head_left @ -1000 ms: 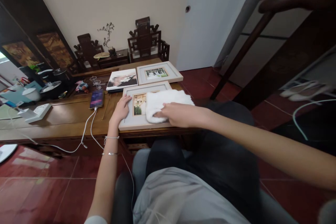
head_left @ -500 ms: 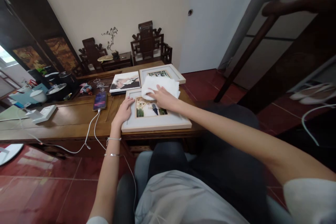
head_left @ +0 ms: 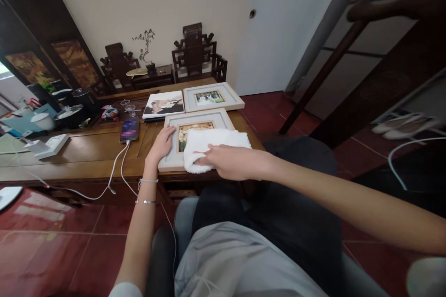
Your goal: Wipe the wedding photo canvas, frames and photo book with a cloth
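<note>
Folded and fluffy, a white cloth point(head_left: 218, 141) covers the near right part of a light-framed picture point(head_left: 170, 160) lying flat at the desk's near edge. My right hand point(head_left: 233, 161) is closed on the cloth's near side, and its fingertips are partly hidden in the folds. On the frame's left border rests my left hand point(head_left: 163, 143), fingers stretched out and holding nothing. The photo inside shows only at its upper left. Behind it lies a second framed picture point(head_left: 233, 96), and to that one's left a stack topped by a photo panel point(head_left: 163, 104).
On the wooden desk point(head_left: 94, 162), left of the frames, lies a phone point(head_left: 129, 129) with white cables attached. Farther left are a white power strip point(head_left: 57, 145) and a white cup point(head_left: 42, 121). A dark wooden post point(head_left: 324, 72) stands at right.
My right hand has drawn the cloth from the far side of the near frame toward me, uncovering the rear picture. My left hand stays on the left border.
</note>
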The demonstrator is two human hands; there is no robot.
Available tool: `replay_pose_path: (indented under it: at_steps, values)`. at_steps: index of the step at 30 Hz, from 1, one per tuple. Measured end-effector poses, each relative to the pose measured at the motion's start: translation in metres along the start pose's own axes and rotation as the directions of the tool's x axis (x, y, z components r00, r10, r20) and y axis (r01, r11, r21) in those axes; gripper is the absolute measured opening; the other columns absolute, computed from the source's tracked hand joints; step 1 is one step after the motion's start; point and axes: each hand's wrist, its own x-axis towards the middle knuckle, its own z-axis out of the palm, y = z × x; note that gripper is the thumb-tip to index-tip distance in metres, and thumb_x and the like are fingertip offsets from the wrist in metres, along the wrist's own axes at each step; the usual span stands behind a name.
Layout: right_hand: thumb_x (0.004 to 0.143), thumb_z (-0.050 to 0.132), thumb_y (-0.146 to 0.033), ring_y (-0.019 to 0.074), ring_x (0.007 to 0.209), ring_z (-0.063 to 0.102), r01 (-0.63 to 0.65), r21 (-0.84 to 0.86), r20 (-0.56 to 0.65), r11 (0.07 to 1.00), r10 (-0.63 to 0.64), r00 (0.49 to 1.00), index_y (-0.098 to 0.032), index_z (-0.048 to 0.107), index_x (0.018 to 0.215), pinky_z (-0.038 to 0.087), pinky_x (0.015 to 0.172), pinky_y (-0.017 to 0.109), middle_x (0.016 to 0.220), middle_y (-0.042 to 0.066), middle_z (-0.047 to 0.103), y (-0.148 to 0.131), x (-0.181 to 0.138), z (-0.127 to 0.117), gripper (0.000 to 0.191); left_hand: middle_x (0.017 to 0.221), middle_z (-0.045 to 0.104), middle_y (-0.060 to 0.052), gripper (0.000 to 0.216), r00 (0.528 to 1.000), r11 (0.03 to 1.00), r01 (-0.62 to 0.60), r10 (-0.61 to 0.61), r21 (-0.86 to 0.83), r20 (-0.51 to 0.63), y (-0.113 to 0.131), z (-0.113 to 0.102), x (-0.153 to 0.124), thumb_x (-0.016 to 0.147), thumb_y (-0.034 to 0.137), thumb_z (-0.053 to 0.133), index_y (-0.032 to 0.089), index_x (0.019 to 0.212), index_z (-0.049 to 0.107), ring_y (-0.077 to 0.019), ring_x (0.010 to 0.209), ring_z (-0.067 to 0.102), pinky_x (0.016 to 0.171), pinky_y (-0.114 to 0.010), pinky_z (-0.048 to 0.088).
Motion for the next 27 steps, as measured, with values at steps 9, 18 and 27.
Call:
replay_pose_path:
  at_steps: [9,18,27]
  values:
    - [0.082,0.044,-0.001,0.0417,0.146,0.024,-0.13,-0.118,-0.248,0.984,0.097,0.964,-0.019,0.046,0.148,0.031,0.11,0.063,0.162,0.01,0.03,0.033,0.089,0.02,0.068,0.159,0.037,-0.01,0.06,0.997,0.986,0.048,-0.056,-0.157,-0.047,0.017,-0.006,-0.005,0.102,0.046,0.026,0.012,0.149,0.04,-0.0183,0.149,0.031,0.124,-0.033,0.019]
    - [0.09,0.043,-0.007,0.0411,0.139,0.034,-0.226,-0.168,-0.307,0.96,0.167,0.937,-0.009,0.06,0.131,0.034,0.107,0.061,0.143,0.02,0.053,0.042,0.153,0.004,0.045,0.163,0.03,-0.007,0.061,0.996,0.987,0.015,-0.029,-0.159,-0.087,0.018,-0.009,-0.004,0.102,0.051,0.026,0.017,0.153,0.034,-0.0173,0.151,0.026,0.125,-0.032,0.015]
    - [0.088,0.044,-0.005,0.0332,0.127,0.054,0.076,-0.073,-0.049,0.994,-0.08,0.996,-0.018,0.066,0.125,0.048,0.09,0.039,0.115,0.018,0.07,-0.011,0.065,0.002,0.045,0.158,0.038,-0.005,0.068,0.991,0.963,0.104,-0.121,-0.249,-0.055,0.018,-0.007,-0.004,0.102,0.056,0.014,0.017,0.148,0.044,-0.0205,0.149,0.031,0.123,-0.033,0.02]
